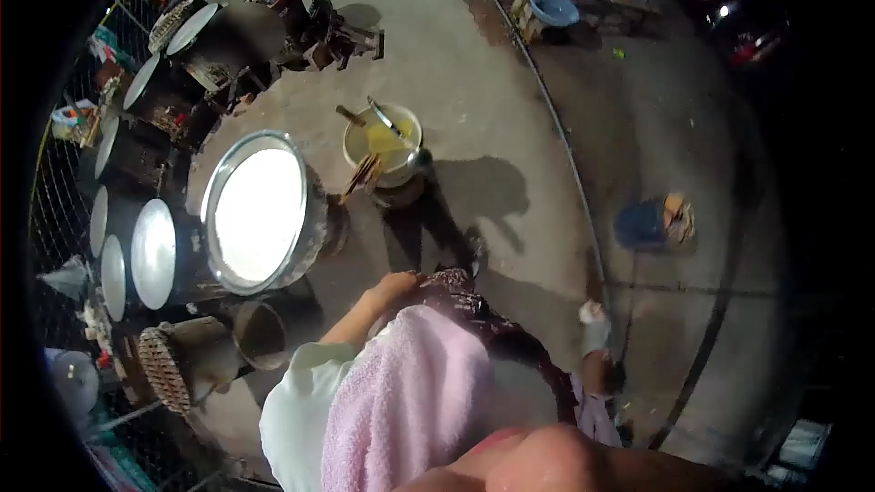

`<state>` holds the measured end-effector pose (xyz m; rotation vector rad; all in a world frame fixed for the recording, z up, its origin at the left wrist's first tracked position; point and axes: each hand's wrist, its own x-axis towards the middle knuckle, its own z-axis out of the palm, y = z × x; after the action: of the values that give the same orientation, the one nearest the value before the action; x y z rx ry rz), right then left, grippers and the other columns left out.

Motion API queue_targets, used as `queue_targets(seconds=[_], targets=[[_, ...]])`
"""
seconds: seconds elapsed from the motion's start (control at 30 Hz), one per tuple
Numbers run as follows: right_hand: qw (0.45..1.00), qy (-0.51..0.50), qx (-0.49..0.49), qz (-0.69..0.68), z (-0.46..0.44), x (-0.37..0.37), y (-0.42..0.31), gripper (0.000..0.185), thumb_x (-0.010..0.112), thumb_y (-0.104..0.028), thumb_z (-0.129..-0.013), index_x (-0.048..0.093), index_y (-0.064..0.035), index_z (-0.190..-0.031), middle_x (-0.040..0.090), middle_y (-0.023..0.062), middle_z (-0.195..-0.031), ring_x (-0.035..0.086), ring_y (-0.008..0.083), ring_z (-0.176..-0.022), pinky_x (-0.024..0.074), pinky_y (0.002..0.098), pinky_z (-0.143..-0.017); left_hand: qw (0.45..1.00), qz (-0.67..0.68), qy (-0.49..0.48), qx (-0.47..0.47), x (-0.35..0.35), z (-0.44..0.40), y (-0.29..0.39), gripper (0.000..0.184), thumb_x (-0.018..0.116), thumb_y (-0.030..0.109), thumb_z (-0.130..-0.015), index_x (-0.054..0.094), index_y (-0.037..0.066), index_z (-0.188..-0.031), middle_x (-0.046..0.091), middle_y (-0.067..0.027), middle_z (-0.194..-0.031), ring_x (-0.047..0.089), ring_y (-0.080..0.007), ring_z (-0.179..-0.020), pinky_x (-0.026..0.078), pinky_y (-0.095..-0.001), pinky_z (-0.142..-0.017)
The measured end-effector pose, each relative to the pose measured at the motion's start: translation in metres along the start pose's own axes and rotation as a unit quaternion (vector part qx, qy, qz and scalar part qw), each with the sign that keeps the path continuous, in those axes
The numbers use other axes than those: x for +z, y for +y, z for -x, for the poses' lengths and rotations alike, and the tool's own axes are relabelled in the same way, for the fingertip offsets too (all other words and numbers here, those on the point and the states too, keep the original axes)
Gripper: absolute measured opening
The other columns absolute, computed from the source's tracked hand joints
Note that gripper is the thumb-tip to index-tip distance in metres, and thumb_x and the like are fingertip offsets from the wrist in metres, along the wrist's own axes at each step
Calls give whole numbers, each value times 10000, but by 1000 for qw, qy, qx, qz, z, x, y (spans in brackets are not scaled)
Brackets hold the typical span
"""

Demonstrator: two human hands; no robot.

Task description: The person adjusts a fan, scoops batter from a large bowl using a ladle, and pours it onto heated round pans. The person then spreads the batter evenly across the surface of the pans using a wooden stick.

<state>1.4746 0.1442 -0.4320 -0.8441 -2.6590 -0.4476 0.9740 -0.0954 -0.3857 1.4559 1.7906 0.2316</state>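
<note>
Bucket (399, 179) w/ yellow contents (383, 136) fwd of L hand (397, 286); R hand (596, 335) well apart.

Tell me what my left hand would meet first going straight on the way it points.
Your left hand would most likely meet the dark patterned cloth by your body first; it looks very close or touching, though this one view leaves the depth unclear.

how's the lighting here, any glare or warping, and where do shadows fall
Head view: uneven light, with the white contents of the wide metal basin washed out; head view: dark shadows on the concrete floor, on the picture's right of the bucket; head view: fisheye-like curving, with corners fading to black.
</note>
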Motion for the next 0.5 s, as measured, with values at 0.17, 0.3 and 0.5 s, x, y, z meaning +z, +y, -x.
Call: queue_targets(seconds=[0.17, 0.3, 0.5], targets=[[730, -293, 457, -415, -74, 18, 35, 127, 549, -151, -906, 658, -110, -957, 632, 54, -823, 606, 199, -698, 502, 346, -598, 995, -52, 88, 18, -84, -138, 21, 350, 579, 330, -850, 584, 70, -1084, 635, -151, -1018, 632, -337, -925, 514, -444, -749], [712, -355, 453, -402, -141, 72, 81, 144, 548, -172, -901, 669, -112, -950, 638, 62, -809, 611, 211, -700, 505, 355, -609, 988, -75, 121, 61, -150, -213, 30, 367, 600, 320, -842, 571, 64, -1103, 625, -150, -1047, 620, -337, -964, 503, -460, -762], [722, -429, 365, -402, -283, 189, 142, 171, 546, -204, -893, 685, -115, -940, 647, 75, -788, 618, 229, -702, 508, 369, -627, 992, -38, 103, -55, -221, -270, 38, 380, 608, 338, -840, 571, 62, -1098, 614, -168, -1061, 597, -342, -1018, 481, -472, -812]])
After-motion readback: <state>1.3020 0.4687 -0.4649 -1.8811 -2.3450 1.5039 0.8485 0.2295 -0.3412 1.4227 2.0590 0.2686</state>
